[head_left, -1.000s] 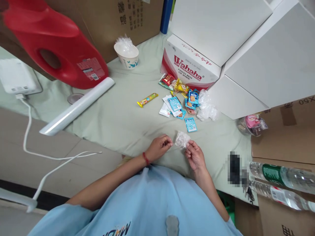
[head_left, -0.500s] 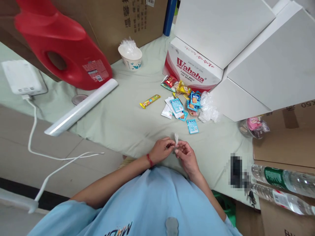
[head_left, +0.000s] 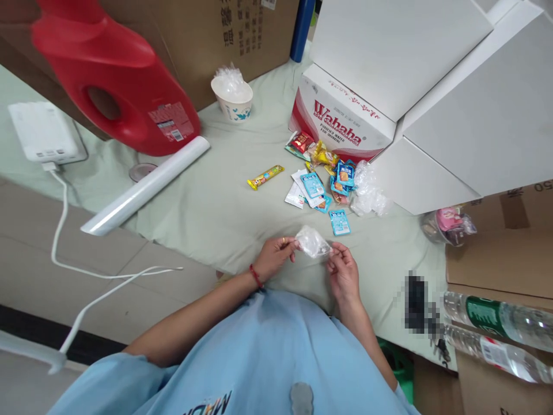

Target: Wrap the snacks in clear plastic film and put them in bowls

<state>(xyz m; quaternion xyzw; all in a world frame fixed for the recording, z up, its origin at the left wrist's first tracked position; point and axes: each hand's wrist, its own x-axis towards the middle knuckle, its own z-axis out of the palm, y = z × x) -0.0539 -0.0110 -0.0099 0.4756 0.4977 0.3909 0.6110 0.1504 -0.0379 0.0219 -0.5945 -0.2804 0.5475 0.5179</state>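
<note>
over the green cloth (head_left: 207, 213), both hands pinch a clear plastic bag (head_left: 311, 242). left hand (head_left: 273, 257) grips its left edge, right hand (head_left: 343, 274) its right. snack packets (head_left: 322, 178) lie just beyond.

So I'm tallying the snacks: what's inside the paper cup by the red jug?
Crumpled clear plastic pokes out of the paper cup; anything beneath it is covered.

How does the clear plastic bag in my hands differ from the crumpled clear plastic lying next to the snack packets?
The small clear bag is held up off the cloth, stretched between the left hand and right hand; the crumpled plastic lies loose on the cloth, untouched. The held bag looks smaller and flatter; the other is bunched into a bigger heap beside the snack packets. Both are transparent and wrinkled.
</note>
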